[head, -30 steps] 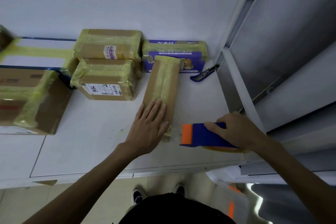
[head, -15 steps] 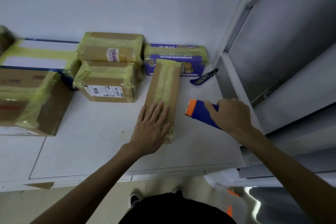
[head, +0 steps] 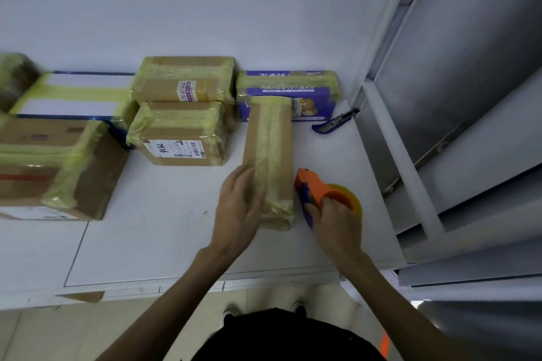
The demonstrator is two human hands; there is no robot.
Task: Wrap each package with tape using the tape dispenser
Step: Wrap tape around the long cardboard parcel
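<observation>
Single view: head-worn, wide-angle. Faces forward and steeply down onto the bench. Near: left hand and right hand mid-frame. Wall at top, floor at bottom edge.

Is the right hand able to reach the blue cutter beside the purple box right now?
Probably yes: nothing stands between the right hand and the cutter, but that hand grips the tape dispenser.

Right of centre on white table, blue utility knife, beside grey metal rack filling right side. Across top, white wall. At lower-left table edge, brown cardboard scrap. Along bottom, shoes on beige floor.
</observation>
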